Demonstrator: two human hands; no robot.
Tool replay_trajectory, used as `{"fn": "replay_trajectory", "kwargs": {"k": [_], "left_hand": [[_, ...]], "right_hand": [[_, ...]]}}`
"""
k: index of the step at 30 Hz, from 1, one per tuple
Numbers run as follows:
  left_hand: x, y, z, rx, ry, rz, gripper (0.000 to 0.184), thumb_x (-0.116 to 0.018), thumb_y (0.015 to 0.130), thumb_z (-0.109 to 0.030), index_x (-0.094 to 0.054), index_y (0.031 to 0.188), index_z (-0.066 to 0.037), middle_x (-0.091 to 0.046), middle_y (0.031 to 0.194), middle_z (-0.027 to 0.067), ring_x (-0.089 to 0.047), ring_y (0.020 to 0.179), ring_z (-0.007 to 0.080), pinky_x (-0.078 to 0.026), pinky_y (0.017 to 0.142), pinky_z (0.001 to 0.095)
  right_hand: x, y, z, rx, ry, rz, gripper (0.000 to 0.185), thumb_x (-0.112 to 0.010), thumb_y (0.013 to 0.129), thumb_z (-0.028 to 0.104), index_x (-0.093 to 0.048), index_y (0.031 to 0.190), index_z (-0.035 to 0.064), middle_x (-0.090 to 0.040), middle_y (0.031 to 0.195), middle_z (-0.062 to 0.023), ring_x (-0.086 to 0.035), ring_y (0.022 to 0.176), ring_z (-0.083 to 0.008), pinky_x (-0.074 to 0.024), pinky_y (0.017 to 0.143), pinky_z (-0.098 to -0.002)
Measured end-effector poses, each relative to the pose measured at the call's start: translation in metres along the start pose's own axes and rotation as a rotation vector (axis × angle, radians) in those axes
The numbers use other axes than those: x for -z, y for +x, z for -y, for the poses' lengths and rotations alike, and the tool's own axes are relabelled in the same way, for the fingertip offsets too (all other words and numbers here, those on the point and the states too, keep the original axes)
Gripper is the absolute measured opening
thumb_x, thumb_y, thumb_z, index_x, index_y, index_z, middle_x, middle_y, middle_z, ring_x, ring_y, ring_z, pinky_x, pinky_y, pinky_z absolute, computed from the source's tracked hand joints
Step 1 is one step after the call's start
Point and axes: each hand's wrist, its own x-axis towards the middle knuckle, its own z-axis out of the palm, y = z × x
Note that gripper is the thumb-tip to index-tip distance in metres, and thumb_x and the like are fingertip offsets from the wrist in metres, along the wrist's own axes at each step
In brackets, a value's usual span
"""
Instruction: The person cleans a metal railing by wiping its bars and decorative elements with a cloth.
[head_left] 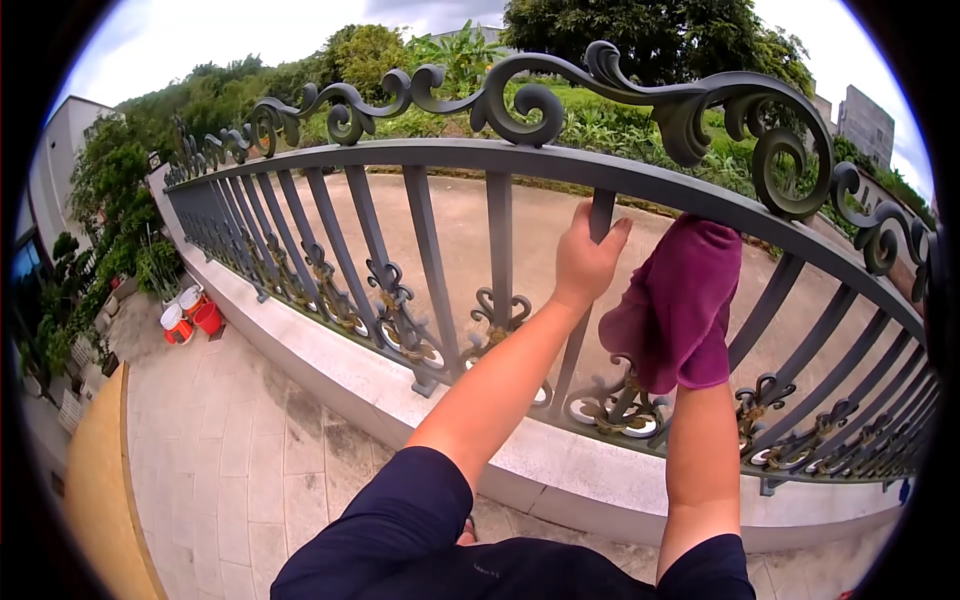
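Note:
A grey metal fence (430, 153) with scrolled ornaments runs across the view. My left hand (587, 262) is closed around one of its upright bars (601, 215), just below the top rail, with the thumb on the near side. To its right, a purple cloth (683, 305) drapes over my right hand and hangs down past the wrist. The cloth's upper end presses against the fence just under the top rail, at another upright. The fingers of my right hand are hidden beneath the cloth.
The fence stands on a low pale stone ledge (340, 375). Red and white buckets (207, 317) are on the tiled floor (240, 450) at the left, near green plants (100, 200). Behind the fence lie a concrete strip (455, 215) and a garden.

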Motion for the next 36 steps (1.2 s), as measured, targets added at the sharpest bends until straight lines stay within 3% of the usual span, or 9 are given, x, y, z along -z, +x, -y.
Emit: {"fn": "replay_trajectory", "kwargs": {"k": [5, 9, 18, 22, 26, 29, 31, 32, 36], "left_hand": [[0.001, -0.002, 0.001, 0.030, -0.035, 0.007, 0.033, -0.075, 0.097, -0.028, -0.062, 0.118, -0.006, -0.058, 0.071, -0.0028, -0.052, 0.055, 0.0061, -0.044, 0.051, 0.0261], [-0.001, -0.002, 0.002, 0.011, -0.020, -0.001, 0.034, -0.075, 0.097, -0.029, -0.062, 0.119, -0.006, -0.058, 0.071, -0.0030, -0.052, 0.055, 0.0054, -0.044, 0.051, 0.0254], [0.000, -0.001, 0.009, 0.001, 0.018, 0.019, 0.038, -0.074, 0.098, -0.028, -0.061, 0.124, -0.004, -0.062, 0.079, -0.0008, -0.054, 0.055, 0.0074, -0.047, 0.049, 0.0252], [-0.002, 0.001, 0.017, -0.009, -0.043, 0.021, 0.041, -0.075, 0.098, -0.027, -0.059, 0.126, -0.001, -0.065, 0.088, 0.0016, -0.055, 0.055, 0.0076, -0.049, 0.048, 0.0249], [-0.002, 0.001, 0.014, -0.004, -0.075, 0.034, 0.041, -0.076, 0.098, -0.027, -0.059, 0.126, -0.002, -0.066, 0.088, 0.0020, -0.052, 0.051, 0.0079, -0.045, 0.047, 0.0255], [-0.004, 0.012, 0.034, -0.196, -0.021, -0.003, 0.040, -0.077, 0.097, -0.028, -0.061, 0.123, -0.003, -0.065, 0.084, 0.0011, -0.052, 0.051, 0.0074, -0.044, 0.048, 0.0250], [-0.002, 0.011, 0.037, -0.192, -0.012, -0.002, 0.039, -0.078, 0.096, -0.028, -0.061, 0.120, -0.003, -0.066, 0.082, 0.0006, -0.053, 0.052, 0.0069, -0.045, 0.050, 0.0243], [-0.001, 0.000, 0.009, 0.000, -0.142, 0.054, 0.040, -0.078, 0.096, -0.027, -0.061, 0.121, -0.002, -0.064, 0.080, -0.0003, -0.053, 0.053, 0.0073, -0.045, 0.052, 0.0236], [-0.003, -0.001, 0.007, 0.012, -0.181, 0.058, 0.036, -0.074, 0.099, -0.023, -0.060, 0.123, -0.001, -0.060, 0.078, 0.0008, -0.051, 0.051, 0.0075, -0.042, 0.048, 0.0236]], "right_hand": [[0.022, -0.042, 0.035, -0.459, 0.615, 0.162, 0.015, -0.060, 0.104, 0.020, -0.050, 0.095, 0.0133, -0.057, 0.066, -0.0059, -0.054, 0.049, -0.0191, -0.0449, 0.044, -0.0322], [0.024, -0.085, -0.008, -0.634, 0.904, 0.403, 0.017, -0.061, 0.103, 0.020, -0.050, 0.093, 0.0118, -0.058, 0.068, -0.0060, -0.057, 0.053, -0.0188, -0.0478, 0.048, -0.0327], [0.022, -0.107, -0.019, -0.423, 0.539, 0.401, 0.018, -0.067, 0.098, 0.012, -0.050, 0.092, 0.0096, -0.061, 0.080, -0.0057, -0.063, 0.065, -0.0193, -0.0533, 0.057, -0.0333], [0.036, -0.075, -0.012, -0.369, 0.610, 0.358, 0.012, -0.060, 0.097, 0.020, -0.055, 0.096, 0.0093, -0.061, 0.078, -0.0055, -0.063, 0.071, -0.0188, -0.0534, 0.064, -0.0334], [0.045, 0.002, -0.023, 0.382, 0.186, 0.394, 0.017, -0.071, 0.092, 0.013, -0.072, 0.106, 0.0035, -0.074, 0.100, -0.0069, -0.068, 0.087, -0.0209, -0.0568, 0.080, -0.0339], [0.040, 0.044, -0.038, 0.368, -0.296, 0.571, 0.026, -0.073, 0.093, 0.019, -0.070, 0.115, 0.0059, -0.072, 0.106, -0.0088, -0.068, 0.094, -0.0226, -0.0561, 0.084, -0.0341], [0.037, 0.038, -0.022, 0.406, -0.455, 0.647, 0.026, -0.074, 0.092, 0.023, -0.067, 0.112, 0.0066, -0.071, 0.102, -0.0073, -0.066, 0.091, -0.0213, -0.0553, 0.081, -0.0336], [0.034, 0.031, -0.015, 0.421, -0.485, 0.645, 0.027, -0.075, 0.092, 0.024, -0.066, 0.111, 0.0069, -0.070, 0.100, -0.0066, -0.066, 0.089, -0.0207, -0.0549, 0.079, -0.0334], [0.010, -0.022, -0.060, 0.292, -0.015, 0.364, 0.027, -0.077, 0.091, 0.024, -0.061, 0.105, 0.0078, -0.065, 0.088, -0.0022, -0.061, 0.077, -0.0166, -0.0532, 0.070, -0.0319]]}}
